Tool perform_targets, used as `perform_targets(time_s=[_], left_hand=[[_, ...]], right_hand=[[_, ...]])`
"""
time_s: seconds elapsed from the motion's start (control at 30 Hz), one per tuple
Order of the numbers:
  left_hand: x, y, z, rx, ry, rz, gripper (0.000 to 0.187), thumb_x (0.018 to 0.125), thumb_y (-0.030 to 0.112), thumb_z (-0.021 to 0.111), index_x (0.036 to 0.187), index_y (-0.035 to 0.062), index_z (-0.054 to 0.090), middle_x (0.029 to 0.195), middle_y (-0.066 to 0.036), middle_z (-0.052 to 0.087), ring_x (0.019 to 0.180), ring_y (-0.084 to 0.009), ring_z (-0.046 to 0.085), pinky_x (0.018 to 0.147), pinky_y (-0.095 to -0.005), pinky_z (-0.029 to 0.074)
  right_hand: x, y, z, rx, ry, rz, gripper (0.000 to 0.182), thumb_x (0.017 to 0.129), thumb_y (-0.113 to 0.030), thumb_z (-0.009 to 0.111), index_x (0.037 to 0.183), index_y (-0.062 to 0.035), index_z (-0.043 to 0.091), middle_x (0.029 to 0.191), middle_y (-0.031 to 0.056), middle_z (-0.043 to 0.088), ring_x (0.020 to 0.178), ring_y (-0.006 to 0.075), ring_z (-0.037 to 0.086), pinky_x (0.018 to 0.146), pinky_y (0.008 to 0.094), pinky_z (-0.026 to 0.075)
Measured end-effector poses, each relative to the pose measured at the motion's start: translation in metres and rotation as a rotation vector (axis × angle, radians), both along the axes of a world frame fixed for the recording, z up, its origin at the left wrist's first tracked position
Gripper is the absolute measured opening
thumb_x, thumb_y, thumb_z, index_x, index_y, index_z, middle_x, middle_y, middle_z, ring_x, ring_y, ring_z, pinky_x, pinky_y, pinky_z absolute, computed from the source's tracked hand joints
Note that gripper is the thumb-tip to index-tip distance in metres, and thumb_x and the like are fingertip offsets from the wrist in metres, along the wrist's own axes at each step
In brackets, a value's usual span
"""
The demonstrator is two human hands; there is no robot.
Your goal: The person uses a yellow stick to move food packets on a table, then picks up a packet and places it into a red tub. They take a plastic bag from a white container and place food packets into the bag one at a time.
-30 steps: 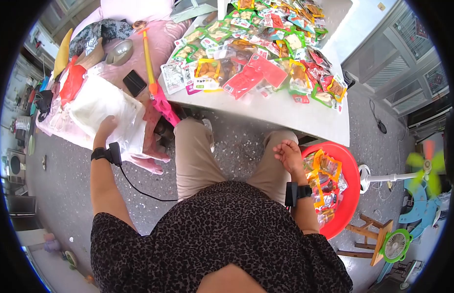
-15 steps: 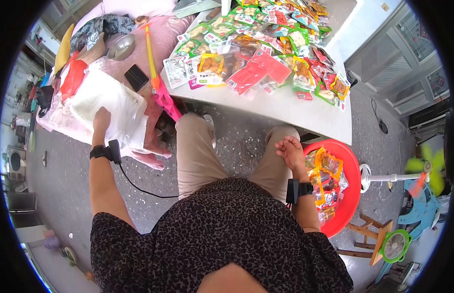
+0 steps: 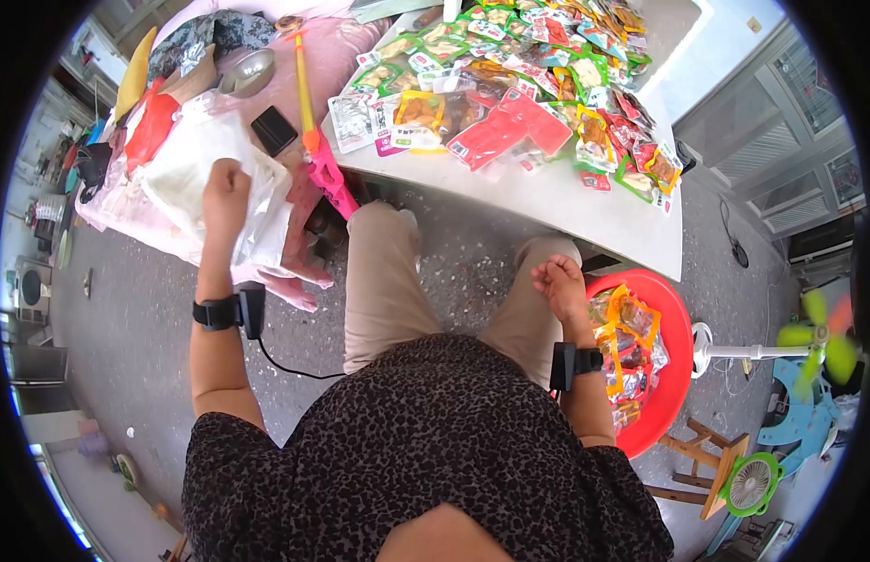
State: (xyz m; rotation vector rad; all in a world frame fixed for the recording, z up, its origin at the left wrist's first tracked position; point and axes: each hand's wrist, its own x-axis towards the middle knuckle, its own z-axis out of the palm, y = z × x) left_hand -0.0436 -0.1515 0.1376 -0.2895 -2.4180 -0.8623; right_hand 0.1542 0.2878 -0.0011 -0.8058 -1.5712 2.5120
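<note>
My left hand (image 3: pixel 226 190) is closed in a fist above a pile of white plastic bags (image 3: pixel 187 173) on the pink cloth. Thin clear plastic lies right beside it; whether the fingers have hold of a bag is hidden. My right hand (image 3: pixel 560 283) rests over my right thigh, palm turned up. Its fingers are loosely curled with small gaps, and nothing shows in them. Near that hand stands a red basin (image 3: pixel 680 328) holding several snack packets (image 3: pixel 632 318). Many sealed food packets (image 3: pixel 472 56) heap on the white table (image 3: pixel 632 234), with red packaging (image 3: pixel 510 129) at the front.
A black phone (image 3: pixel 274 130), a metal bowl (image 3: pixel 248 73) and a yellow-and-pink long-handled item (image 3: pixel 309 103) lie on the pink cloth (image 3: pixel 360 42). To my right are a white stand fan (image 3: pixel 814 342), a wooden stool (image 3: pixel 721 473) and a small green fan (image 3: pixel 752 484).
My left hand has moved up and to the right over the white bags, with the forearm straighter. My right hand stays nearly where it was. The view has shifted slightly.
</note>
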Motion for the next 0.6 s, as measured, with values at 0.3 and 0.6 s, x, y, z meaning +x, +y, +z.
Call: perform_targets(time_s=[0.3,0.6], left_hand=[[0.092,0.138,-0.074,0.016,-0.558,-0.513,0.027,0.071,0.007,0.049,0.098,0.0039,0.047,0.06,-0.007,0.049,0.052,-0.0128,0.048,0.049,-0.027,0.039],[0.116,0.193,-0.092,0.141,-0.738,-0.778,0.038,0.069,0.008,0.05,0.106,0.0054,0.043,0.059,-0.005,0.048,0.052,-0.0143,0.048,0.049,-0.0274,0.039]], right_hand=[[-0.026,-0.088,0.038,0.012,0.125,0.381,0.02,0.081,-0.015,0.047,0.098,-0.0051,0.045,0.086,0.0045,0.054,0.079,0.0135,0.054,0.064,0.025,0.044],[-0.045,-0.116,0.0,-0.1,0.074,0.438,0.017,0.082,-0.016,0.046,0.095,-0.0047,0.046,0.08,0.0032,0.054,0.072,0.0109,0.053,0.06,0.0229,0.044]])
